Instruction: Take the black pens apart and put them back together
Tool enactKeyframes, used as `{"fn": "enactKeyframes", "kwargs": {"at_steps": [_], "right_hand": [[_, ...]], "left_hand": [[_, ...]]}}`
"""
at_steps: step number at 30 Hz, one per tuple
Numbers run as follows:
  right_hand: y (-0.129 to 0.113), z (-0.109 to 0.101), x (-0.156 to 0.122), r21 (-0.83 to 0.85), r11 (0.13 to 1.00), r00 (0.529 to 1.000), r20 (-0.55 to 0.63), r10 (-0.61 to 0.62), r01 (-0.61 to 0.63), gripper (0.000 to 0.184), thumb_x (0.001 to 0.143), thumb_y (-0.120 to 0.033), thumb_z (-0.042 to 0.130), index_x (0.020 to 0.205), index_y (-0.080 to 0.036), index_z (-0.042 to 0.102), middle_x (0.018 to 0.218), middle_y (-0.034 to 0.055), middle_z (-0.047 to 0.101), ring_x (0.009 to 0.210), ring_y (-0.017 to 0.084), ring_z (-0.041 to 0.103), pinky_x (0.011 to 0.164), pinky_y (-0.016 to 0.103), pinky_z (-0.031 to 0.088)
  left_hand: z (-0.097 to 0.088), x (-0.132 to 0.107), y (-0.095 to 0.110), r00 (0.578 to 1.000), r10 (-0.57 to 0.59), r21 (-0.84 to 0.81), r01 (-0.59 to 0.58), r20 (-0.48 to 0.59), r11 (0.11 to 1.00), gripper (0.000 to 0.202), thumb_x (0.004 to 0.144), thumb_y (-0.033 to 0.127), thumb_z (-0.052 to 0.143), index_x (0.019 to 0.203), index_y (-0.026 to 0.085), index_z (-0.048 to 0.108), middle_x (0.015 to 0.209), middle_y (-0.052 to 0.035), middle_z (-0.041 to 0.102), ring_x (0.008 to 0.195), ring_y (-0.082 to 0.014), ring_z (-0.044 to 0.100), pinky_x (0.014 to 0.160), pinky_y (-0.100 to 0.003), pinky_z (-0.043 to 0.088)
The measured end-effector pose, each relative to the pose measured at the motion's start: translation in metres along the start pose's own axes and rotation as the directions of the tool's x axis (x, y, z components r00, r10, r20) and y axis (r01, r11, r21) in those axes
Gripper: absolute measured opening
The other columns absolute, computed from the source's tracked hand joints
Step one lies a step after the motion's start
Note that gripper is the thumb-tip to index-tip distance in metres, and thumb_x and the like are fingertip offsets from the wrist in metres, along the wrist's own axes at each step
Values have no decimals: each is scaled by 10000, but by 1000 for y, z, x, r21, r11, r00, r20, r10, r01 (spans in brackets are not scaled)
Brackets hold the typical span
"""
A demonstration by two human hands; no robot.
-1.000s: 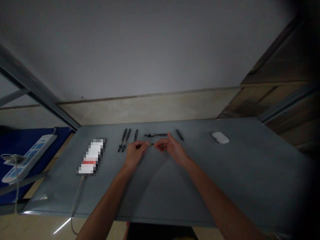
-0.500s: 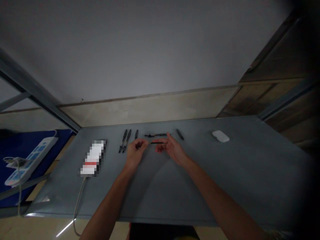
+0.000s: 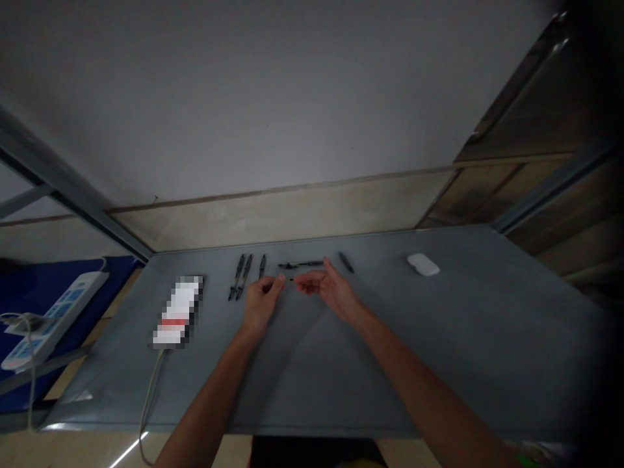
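Left hand: the left hand (image 3: 262, 303) hovers just above the gray tabletop (image 3: 370, 364), half-curled, with its thumb and forefinger drawn together at the tips.

Right hand: the right hand (image 3: 331, 292) reaches in from the other side, its fingers stretched out nearly flat and its forefinger lifted higher than the rest.

Between the hands: the two hands stand close together but apart, with only a narrow gap between them. A slim pen part (image 3: 291, 280), dark with a small pale-gold section, lies across that gap, level and roughly parallel to the table's far edge.

Contact: the left fingertips (image 3: 279, 280) meet one end of the slim pen part, and the right fingertips (image 3: 298, 278) sit at or just by the other end. At this size, I cannot tell how firmly either hand grips it.

Just beyond the hands: an assembled black pen (image 3: 301, 264) lies crosswise on the table, just past the fingers. A short dark pen part (image 3: 262, 266) and a pair of black pens (image 3: 242, 276) lie toward the left, and another short dark pen part (image 3: 346, 262) lies toward the right.

Farther out: a white mouse (image 3: 423, 264) sits to the right, and a pixelated phone (image 3: 178, 312) with a white cable (image 3: 151, 390) sits to the left. A white power strip (image 3: 58, 318) lies beyond the table on a blue surface (image 3: 114, 268).
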State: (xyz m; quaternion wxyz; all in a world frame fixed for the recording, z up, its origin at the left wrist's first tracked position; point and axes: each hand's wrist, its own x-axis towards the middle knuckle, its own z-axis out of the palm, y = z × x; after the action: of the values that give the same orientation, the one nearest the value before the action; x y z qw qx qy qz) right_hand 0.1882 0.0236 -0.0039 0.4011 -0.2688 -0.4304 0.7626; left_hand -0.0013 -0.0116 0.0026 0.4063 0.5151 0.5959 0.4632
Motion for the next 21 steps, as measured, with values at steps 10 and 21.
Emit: {"fn": "enactKeyframes", "kwargs": {"at_steps": [10, 21], "right_hand": [[0, -6, 1, 22, 999, 999, -17, 27, -27, 745, 933, -680, 280, 1057, -110, 743, 725, 112, 735, 704, 202, 635, 736, 338, 410], [1, 1, 0, -17, 1000, 999, -41, 9, -10, 634, 919, -651, 394, 968, -153, 782, 799, 100, 723, 785, 195, 611, 747, 328, 409]], "left_hand": [[4, 0, -1, 996, 87, 17, -87, 22, 996, 275, 808, 434, 637, 845, 167, 691, 758, -17, 659, 664, -134, 556, 632, -245, 414], [2, 4, -5, 995, 95, 41, -95, -18, 995, 289, 812, 436, 629, 924, 177, 688, 830, -35, 688, 681, -139, 572, 628, -241, 406]]}}
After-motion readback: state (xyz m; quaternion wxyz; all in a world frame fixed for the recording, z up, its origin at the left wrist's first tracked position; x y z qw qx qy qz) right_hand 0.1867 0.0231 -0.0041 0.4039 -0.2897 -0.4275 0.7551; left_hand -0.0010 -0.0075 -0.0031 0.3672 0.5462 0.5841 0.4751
